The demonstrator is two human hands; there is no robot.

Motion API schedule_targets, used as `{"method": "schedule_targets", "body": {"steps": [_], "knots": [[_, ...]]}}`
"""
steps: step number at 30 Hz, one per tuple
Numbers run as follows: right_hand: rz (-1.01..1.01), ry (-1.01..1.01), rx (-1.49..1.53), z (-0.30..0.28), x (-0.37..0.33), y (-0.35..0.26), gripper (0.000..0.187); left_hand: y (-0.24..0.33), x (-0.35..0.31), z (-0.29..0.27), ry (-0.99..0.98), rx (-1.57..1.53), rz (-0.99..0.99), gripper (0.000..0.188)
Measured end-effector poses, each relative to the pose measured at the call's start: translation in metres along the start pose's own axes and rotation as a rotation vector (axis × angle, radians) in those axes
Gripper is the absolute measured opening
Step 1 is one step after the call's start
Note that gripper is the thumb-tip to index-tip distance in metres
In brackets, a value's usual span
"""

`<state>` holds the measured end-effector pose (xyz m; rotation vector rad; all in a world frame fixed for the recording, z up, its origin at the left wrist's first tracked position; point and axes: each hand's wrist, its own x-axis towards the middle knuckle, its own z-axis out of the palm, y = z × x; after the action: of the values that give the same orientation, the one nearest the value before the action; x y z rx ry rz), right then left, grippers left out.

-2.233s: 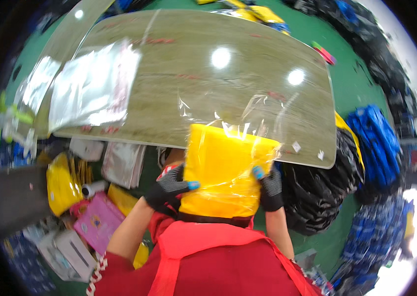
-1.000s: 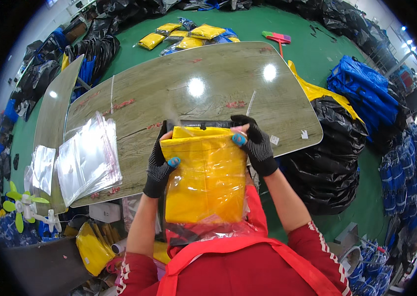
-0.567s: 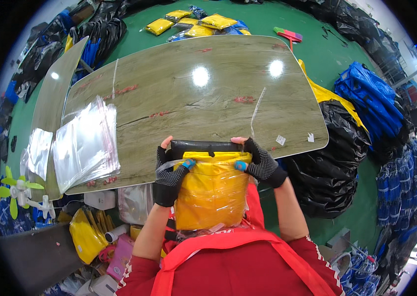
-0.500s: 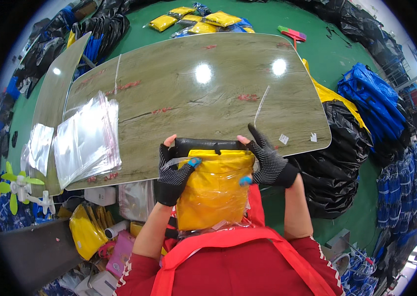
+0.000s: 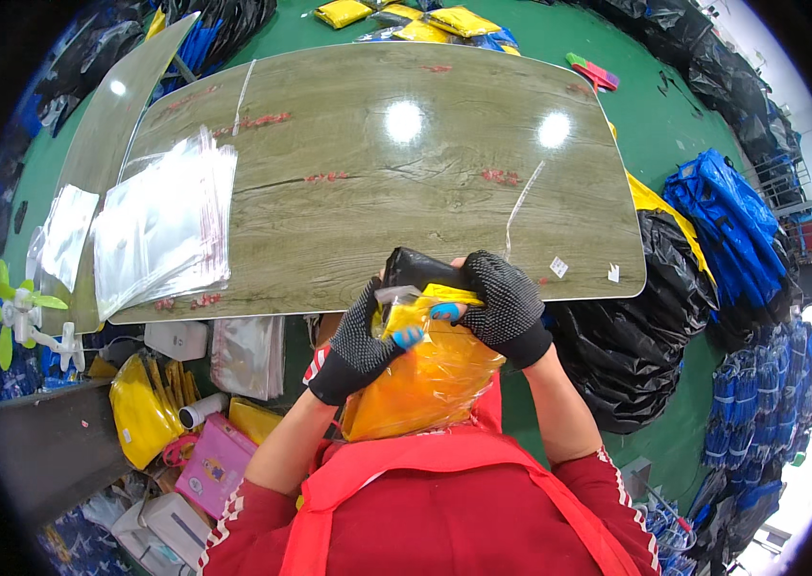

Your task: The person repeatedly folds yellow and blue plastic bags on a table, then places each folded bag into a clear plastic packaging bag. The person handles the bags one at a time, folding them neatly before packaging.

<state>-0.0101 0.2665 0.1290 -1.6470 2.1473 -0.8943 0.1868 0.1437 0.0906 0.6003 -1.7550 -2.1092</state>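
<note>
A folded yellow and black item in a clear plastic bag rests against my apron at the near edge of the table. My left hand, in a dark dotted glove with bare fingertips, is closed on its upper left side. Around the upper right corner is my right hand, gloved alike and also closed. Between the hands the black part sticks out at the top, and the yellow part beneath is bunched. Blue shows at some of the fingertips. The bag's mouth is partly hidden by my fingers.
The wood-patterned table spreads ahead, with a stack of clear plastic bags at its left. A green clip fan stands at the left. Black bundles and blue ones lie right. Yellow packages lie on the floor beyond.
Both hands have drawn closer together, the right one curling over the top corner. The packed item is now tilted and its top bunched. The whole view has shifted slightly.
</note>
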Motion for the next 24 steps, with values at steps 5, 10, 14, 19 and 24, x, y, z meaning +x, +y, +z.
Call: {"method": "schedule_targets", "body": {"steps": [5, 10, 14, 19, 24], "knots": [[-0.226, 0.065, 0.114, 0.007, 0.015, -0.007, 0.035, 0.001, 0.014, 0.001, 0.029, 0.244, 0.115, 0.061], [0.314, 0.526, 0.544, -0.049, 0.03, 0.023, 0.016, -0.006, 0.009, -0.009, 0.195, 0.225, -0.02, 0.076], [0.532, 1.144, -0.501, -0.13, -0.011, 0.077, 0.031, -0.019, 0.009, -0.017, 0.208, -0.104, 0.143, 0.082], [0.335, 0.224, -0.232, -0.078, -0.064, 0.116, 0.048, -0.036, 0.026, -0.028, 0.158, 0.024, 0.305, 0.061], [0.304, 0.147, 0.872, 0.018, -0.044, 0.099, 0.018, -0.038, 0.04, -0.043, 0.122, 0.106, 0.193, 0.022]]}}
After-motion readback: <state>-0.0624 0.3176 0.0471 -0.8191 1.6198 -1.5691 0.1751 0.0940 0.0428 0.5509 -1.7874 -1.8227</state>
